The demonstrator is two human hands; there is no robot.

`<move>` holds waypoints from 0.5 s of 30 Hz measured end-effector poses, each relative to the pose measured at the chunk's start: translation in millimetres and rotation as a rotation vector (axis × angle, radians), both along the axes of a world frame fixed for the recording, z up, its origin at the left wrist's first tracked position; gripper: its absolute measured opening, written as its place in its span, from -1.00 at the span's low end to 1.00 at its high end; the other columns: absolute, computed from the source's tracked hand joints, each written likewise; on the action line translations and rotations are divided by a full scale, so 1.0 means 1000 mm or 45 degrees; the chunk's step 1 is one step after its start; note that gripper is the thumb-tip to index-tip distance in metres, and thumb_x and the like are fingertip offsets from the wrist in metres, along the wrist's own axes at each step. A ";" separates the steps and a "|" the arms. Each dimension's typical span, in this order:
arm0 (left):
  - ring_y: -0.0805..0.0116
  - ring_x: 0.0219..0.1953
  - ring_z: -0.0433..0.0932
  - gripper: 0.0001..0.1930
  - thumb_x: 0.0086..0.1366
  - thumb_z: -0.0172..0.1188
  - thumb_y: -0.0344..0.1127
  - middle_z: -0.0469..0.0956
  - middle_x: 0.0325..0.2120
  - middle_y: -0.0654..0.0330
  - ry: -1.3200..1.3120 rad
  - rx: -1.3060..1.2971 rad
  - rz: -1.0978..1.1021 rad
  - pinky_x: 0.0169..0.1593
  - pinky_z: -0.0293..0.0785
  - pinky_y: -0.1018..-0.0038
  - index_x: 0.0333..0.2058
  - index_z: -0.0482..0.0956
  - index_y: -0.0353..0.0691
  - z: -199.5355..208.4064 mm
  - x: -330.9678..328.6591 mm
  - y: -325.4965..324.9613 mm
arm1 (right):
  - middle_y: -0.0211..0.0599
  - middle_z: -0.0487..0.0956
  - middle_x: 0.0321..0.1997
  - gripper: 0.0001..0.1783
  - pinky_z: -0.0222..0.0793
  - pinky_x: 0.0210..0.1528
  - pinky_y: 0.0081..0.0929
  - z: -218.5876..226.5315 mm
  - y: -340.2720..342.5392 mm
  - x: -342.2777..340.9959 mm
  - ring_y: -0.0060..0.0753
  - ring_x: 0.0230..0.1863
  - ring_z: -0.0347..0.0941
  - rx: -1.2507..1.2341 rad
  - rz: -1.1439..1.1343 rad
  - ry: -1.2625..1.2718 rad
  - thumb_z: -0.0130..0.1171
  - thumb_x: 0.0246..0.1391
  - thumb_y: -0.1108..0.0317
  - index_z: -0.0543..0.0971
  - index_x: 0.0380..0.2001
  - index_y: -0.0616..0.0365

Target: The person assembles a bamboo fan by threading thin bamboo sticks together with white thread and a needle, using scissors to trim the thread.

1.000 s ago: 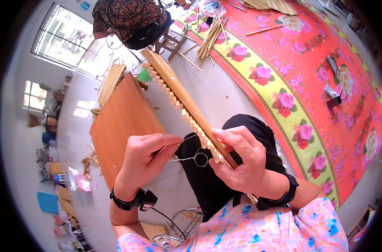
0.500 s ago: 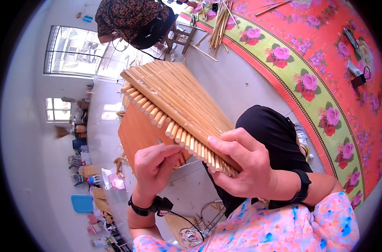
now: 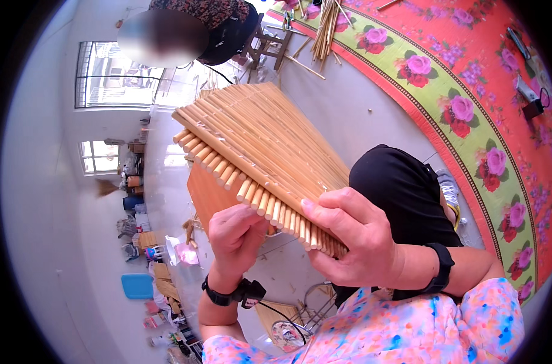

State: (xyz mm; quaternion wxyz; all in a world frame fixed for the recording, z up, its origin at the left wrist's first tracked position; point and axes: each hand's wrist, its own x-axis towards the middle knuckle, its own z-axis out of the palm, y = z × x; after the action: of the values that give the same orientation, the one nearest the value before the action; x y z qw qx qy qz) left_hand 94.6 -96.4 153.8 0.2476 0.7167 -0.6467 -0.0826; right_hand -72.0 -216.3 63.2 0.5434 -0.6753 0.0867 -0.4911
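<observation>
Pale floor (image 3: 324, 109) lay behind; rod mat (image 3: 270, 139), edge-on second earlier, had turned broad face up, hiding far edge of brown desk (image 3: 205, 193); rod ends (image 3: 247, 189) thus seemed easier to reach; right hand (image 3: 361, 239) clasped mat's near end; left hand (image 3: 234, 235) sat at rod ends, grip hidden, couldn't tell.

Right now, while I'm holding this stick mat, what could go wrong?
Two risks stand out. Your right grip pinches the stick mat near one corner, so its far end might sag or twist. Your left grip sits close against the protruding stick ends, so a sudden shift could jab or scrape your fingers.
</observation>
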 end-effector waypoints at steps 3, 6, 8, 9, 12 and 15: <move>0.27 -0.66 0.47 -0.95 0.13 0.22 -0.57 0.46 -0.67 0.15 0.022 -0.011 0.042 -0.54 0.33 0.49 -0.40 0.54 -0.40 -0.001 -0.005 -0.005 | -0.12 0.52 -0.26 -0.43 0.49 -0.35 -0.41 -0.003 0.000 0.001 -0.21 -0.35 0.50 0.018 0.002 -0.020 0.34 -0.38 0.55 0.56 -0.11 0.29; 0.25 -0.66 0.46 -0.96 0.14 0.22 -0.55 0.45 -0.67 0.16 0.019 -0.034 0.072 -0.53 0.32 0.48 -0.45 0.52 -0.36 -0.003 -0.006 -0.006 | -0.10 0.46 -0.28 -0.42 0.48 -0.24 -0.29 -0.001 0.001 0.000 -0.05 -0.30 0.47 0.042 0.036 -0.016 0.32 -0.36 0.52 0.52 -0.09 0.33; 0.24 -0.66 0.45 -0.94 0.13 0.23 -0.51 0.46 -0.66 0.16 0.016 -0.007 0.074 -0.52 0.32 0.46 -0.47 0.52 -0.33 0.000 -0.005 -0.005 | -0.10 0.47 -0.28 -0.43 0.48 -0.23 -0.29 0.001 0.001 0.000 -0.05 -0.30 0.47 0.056 0.036 -0.018 0.31 -0.36 0.52 0.52 -0.10 0.34; 0.23 -0.67 0.45 -0.93 0.13 0.24 -0.50 0.47 -0.66 0.16 0.015 0.007 0.070 -0.52 0.33 0.46 -0.48 0.52 -0.32 0.000 -0.004 -0.005 | -0.10 0.47 -0.28 -0.43 0.48 -0.23 -0.29 0.001 0.002 0.001 -0.05 -0.30 0.48 0.064 0.032 -0.018 0.31 -0.35 0.52 0.52 -0.11 0.34; 0.22 -0.66 0.47 -0.92 0.11 0.25 -0.46 0.49 -0.66 0.15 -0.085 0.068 0.075 -0.51 0.32 0.43 -0.50 0.52 -0.29 0.002 0.000 0.001 | -0.09 0.47 -0.29 -0.46 0.47 -0.25 -0.30 0.002 0.005 0.002 -0.07 -0.32 0.47 0.067 0.019 -0.006 0.29 -0.34 0.52 0.52 -0.12 0.35; 0.16 -0.58 0.55 -0.95 0.10 0.24 -0.46 0.56 -0.59 0.10 -0.163 0.106 0.074 -0.45 0.40 0.40 -0.47 0.56 -0.30 0.007 0.001 0.007 | -0.09 0.48 -0.30 -0.49 0.46 -0.32 -0.33 0.004 0.009 0.001 -0.11 -0.36 0.46 0.006 -0.011 0.051 0.27 -0.34 0.52 0.52 -0.15 0.37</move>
State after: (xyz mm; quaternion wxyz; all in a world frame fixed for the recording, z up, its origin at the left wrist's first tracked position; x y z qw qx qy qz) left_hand 95.8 -89.2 160.4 0.1781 0.7486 -0.6362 -0.0563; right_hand -70.5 -207.1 67.6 0.5409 -0.6835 0.1016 -0.4795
